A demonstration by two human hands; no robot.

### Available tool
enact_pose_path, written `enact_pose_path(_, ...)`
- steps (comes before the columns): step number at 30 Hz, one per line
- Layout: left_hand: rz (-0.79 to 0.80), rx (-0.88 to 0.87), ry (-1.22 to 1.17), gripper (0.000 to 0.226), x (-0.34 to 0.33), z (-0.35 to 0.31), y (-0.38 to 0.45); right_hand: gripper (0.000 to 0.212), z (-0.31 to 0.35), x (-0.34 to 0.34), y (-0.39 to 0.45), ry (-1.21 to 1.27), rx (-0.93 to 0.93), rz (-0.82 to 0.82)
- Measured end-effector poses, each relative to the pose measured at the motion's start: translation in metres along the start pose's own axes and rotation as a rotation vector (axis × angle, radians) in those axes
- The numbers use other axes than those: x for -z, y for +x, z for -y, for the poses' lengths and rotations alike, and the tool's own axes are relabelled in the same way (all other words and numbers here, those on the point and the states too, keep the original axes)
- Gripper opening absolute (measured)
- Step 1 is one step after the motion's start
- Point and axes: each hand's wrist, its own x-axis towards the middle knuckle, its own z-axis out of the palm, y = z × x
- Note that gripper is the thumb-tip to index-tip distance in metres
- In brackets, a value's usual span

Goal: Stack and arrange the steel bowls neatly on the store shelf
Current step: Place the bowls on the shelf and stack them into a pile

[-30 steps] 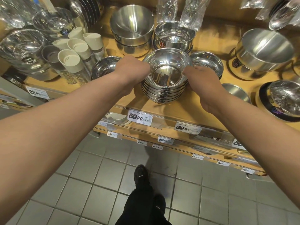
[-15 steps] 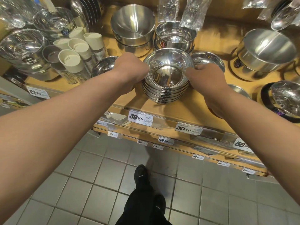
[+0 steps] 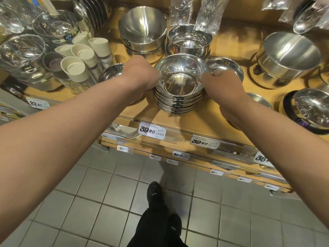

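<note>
Wooden shelf (image 3: 210, 122), warm yellow-brown, sloping toward the aisle; price tags (image 3: 152, 131) run along its near edge, with further tagged shelf edges below. Floor (image 3: 99, 198): grey square tiles, pale grout. Person's dark shoe (image 3: 154, 191) points at the shelf.

Bowl stack (image 3: 179, 90) stands near the shelf's front edge, centre, several nested steel bowls, rims roughly aligned. Left hand (image 3: 140, 77) grips the stack's left side, fingers curled round the rims. Right hand (image 3: 225, 86) holds the right side, fingers wrapped out of sight behind the stack.

Far side: deeper steel bowls (image 3: 142, 32). Left: white-lidded jars (image 3: 78, 68) and glassware (image 3: 21, 50). Right: large steel pot (image 3: 288, 57).
</note>
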Motion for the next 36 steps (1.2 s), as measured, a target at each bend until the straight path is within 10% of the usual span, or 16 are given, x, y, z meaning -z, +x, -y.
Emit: enact_pose_path(36, 0.229, 0.192, -0.508, 0.048, -0.013, 0.021, -0.018, 0.037, -0.024, -0.014, -0.004, 0.479, -0.259, 0.190)
